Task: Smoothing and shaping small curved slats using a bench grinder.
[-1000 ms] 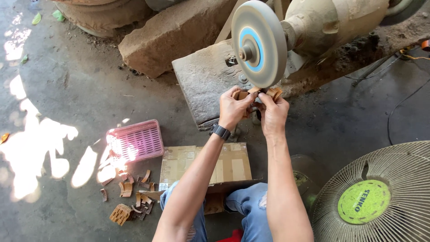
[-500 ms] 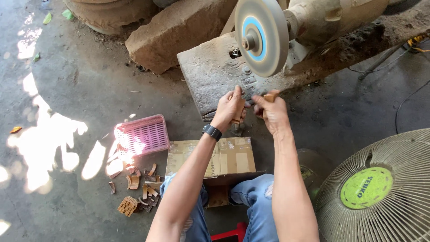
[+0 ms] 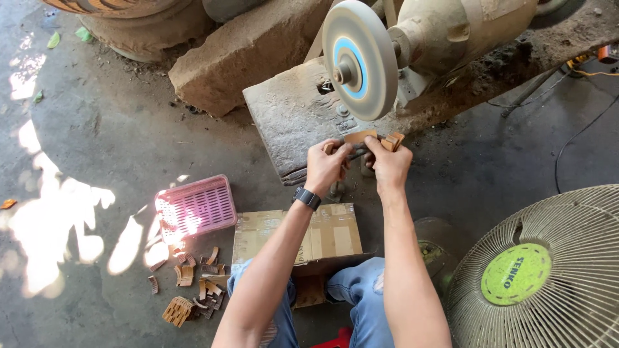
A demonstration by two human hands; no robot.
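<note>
Stained concrete floor, motor on stone block | left hand (image 3: 324, 166) and right hand (image 3: 387, 161) close together, both pinching a small wooden piece (image 3: 358, 137) just under the grinding wheel (image 3: 358, 59) | risk: fingertips graze the disc (probably spinning), or the piece snatches.

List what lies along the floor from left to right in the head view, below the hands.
Pink basket → scattered wooden pieces → cardboard box → fan grille. Above the box, the left hand and right hand hold a small wooden piece.
</note>
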